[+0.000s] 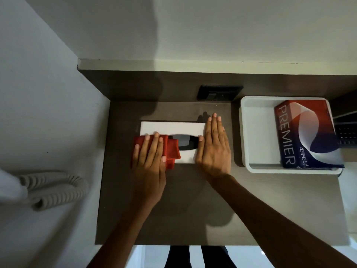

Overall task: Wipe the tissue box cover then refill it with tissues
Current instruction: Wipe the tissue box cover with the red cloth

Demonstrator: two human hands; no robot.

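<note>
A white tissue box cover (174, 127) with a dark oval slot lies flat on the brown desk (183, 200). My left hand (149, 157) presses a folded red cloth (172, 149) flat onto the cover's left end. My right hand (213, 147) lies flat with fingers together against the cover's right end, holding it in place. To the right, a red, white and blue pack of tissues marked PREMIER (307, 134) stands inside a white tray (257, 136).
A black socket plate (219, 92) sits on the desk's raised back panel. A coiled phone cord (52, 188) hangs at the left against the wall. A dark keypad device (346, 135) shows at the right edge. The desk's front edge runs below my forearms.
</note>
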